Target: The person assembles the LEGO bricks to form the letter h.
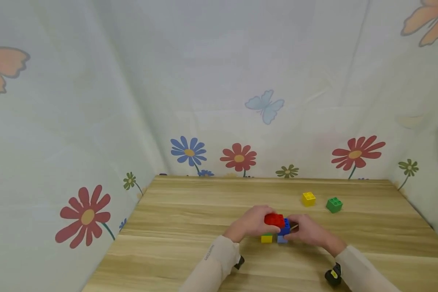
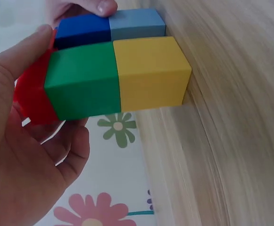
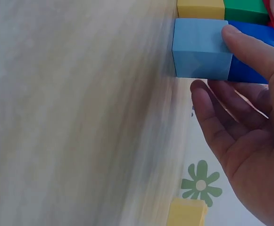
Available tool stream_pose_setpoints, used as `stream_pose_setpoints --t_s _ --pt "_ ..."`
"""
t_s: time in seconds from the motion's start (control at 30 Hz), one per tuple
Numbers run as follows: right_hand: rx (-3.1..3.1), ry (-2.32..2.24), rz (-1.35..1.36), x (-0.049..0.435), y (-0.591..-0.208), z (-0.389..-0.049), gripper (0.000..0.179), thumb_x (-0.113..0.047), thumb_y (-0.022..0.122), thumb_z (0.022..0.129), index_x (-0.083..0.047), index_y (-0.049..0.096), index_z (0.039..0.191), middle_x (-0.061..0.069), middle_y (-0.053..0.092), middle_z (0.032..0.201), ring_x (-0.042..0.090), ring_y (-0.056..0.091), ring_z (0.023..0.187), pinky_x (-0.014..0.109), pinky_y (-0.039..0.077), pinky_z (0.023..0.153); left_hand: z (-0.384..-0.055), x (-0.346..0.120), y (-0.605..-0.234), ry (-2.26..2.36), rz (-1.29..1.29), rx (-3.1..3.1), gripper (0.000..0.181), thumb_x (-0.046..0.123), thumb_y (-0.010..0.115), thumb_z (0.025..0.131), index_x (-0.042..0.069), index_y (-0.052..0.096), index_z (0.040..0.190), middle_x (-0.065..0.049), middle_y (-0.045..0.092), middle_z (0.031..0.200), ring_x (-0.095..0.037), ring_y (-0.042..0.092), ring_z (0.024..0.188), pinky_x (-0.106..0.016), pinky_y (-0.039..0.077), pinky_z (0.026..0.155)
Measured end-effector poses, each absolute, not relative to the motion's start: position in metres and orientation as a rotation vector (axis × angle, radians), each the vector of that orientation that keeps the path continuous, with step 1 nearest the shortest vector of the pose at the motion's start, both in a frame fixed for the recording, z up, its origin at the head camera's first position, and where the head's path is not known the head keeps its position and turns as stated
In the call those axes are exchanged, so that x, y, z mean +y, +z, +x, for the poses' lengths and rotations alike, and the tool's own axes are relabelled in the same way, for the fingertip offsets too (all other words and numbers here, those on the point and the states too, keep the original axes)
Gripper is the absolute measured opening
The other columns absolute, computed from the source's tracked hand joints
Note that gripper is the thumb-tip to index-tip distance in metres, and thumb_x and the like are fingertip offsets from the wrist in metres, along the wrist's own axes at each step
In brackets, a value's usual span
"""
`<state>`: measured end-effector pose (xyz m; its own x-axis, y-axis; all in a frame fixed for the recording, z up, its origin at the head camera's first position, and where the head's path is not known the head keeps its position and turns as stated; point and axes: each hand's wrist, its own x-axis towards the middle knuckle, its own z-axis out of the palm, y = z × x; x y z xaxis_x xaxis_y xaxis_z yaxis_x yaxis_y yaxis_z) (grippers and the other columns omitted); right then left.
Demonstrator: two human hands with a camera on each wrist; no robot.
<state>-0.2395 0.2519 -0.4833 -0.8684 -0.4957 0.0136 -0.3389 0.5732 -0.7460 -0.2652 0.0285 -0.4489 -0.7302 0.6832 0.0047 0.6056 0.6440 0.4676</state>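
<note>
While the left hand (image 1: 254, 221) wraps around the shiny red plastic block (image 1: 275, 220), thumb on one side and fingers curled on the other, the right hand (image 1: 308, 230) works in from the opposite flank! It pinches the dark blue plastic block (image 1: 285, 228), its thumb (image 3: 252, 49) laid over the seam where that piece meets the light blue plastic block (image 3: 203, 49). So both grips are closed on the build, which stands upright on the wood-grained tabletop (image 1: 182, 202), nearer the person than the loose pieces.

And look at the layout: two short columns side by side, dark blue over light blue, and next to them the bright green plastic block (image 2: 84, 80) over the yellow plastic block (image 2: 152, 70). A narrow gap shows between the columns in the head view. Red sits atop green, up against the left palm; how far it reaches over the dark blue one, we cannot tell.

Beyond the right hand, two studded cubes rest apart: a loose yellow cube (image 1: 308, 199) and, to its right, a loose green cube (image 1: 334, 205). Behind it all hangs a pale flower-print curtain (image 1: 211, 81).
</note>
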Motion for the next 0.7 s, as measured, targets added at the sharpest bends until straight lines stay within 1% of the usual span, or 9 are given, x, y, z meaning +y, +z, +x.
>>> stream_pose_setpoints --t_s 0.1,0.23,0.37,0.43,0.5,0.57,0.7 --pt "2.608 -1.183 -0.701 0.255 -0.482 -0.237 0.038 -0.023 0.077 0.08 -0.006 0.062 0.111 0.001 0.064 0.103 0.019 0.061 0.092 0.029 0.052 0.077 -0.267 0.021 -0.451 0.77 1.064 2.655 0.045 0.044 0.072 0.081 0.02 0.061 0.117 0.013 0.058 0.105 -0.004 0.051 0.087 -0.019 0.045 0.076" --pt "2.643 -1.182 -0.714 0.265 -0.481 -0.235 0.042 -0.022 0.076 0.081 -0.002 0.061 0.115 0.006 0.064 0.106 0.024 0.06 0.096 0.031 0.052 0.077 -0.268 0.012 -0.455 0.831 1.06 2.636 0.04 0.042 0.074 0.08 0.019 0.062 0.112 0.015 0.058 0.099 -0.003 0.052 0.085 -0.02 0.045 0.075" --pt "2.767 -1.144 -0.682 0.28 -0.478 -0.236 0.039 -0.014 0.073 0.083 0.003 0.061 0.115 0.012 0.064 0.105 0.026 0.06 0.094 0.031 0.052 0.075 -0.267 0.005 -0.458 0.908 1.019 2.598 0.035 0.038 0.074 0.081 0.022 0.063 0.11 0.017 0.059 0.097 -0.005 0.054 0.088 -0.023 0.045 0.078" --pt "2.871 -1.105 -0.661 0.287 -0.475 -0.237 0.034 -0.009 0.072 0.083 0.005 0.062 0.113 0.014 0.065 0.104 0.028 0.06 0.092 0.033 0.052 0.073 -0.267 0.002 -0.46 0.958 0.999 2.57 0.03 0.037 0.074 0.082 0.023 0.063 0.106 0.017 0.059 0.095 -0.006 0.055 0.088 -0.025 0.045 0.078" --pt "2.996 -1.031 -0.633 0.295 -0.47 -0.239 0.032 -0.006 0.072 0.082 0.004 0.064 0.111 0.015 0.065 0.103 0.03 0.06 0.091 0.035 0.052 0.071 -0.266 0.0 -0.461 1.0 0.987 2.549 0.025 0.035 0.074 0.082 0.024 0.063 0.102 0.017 0.059 0.093 -0.006 0.055 0.086 -0.025 0.045 0.078" --pt "3.115 -0.953 -0.607 0.304 -0.466 -0.242 0.03 -0.004 0.073 0.08 0.004 0.065 0.108 0.017 0.065 0.103 0.033 0.059 0.09 0.039 0.051 0.07 -0.266 -0.001 -0.462 1.027 0.988 2.54 0.02 0.033 0.073 0.083 0.025 0.063 0.098 0.018 0.059 0.091 -0.004 0.054 0.084 -0.024 0.045 0.077" --pt "3.251 -0.824 -0.583 0.325 -0.462 -0.251 0.031 -0.003 0.072 0.079 0.006 0.064 0.109 0.024 0.06 0.109 0.042 0.056 0.097 0.054 0.047 0.079 -0.266 -0.004 -0.462 1.046 1.015 2.547 0.015 0.031 0.073 0.084 0.024 0.063 0.092 0.018 0.06 0.087 -0.002 0.054 0.081 -0.022 0.045 0.075"
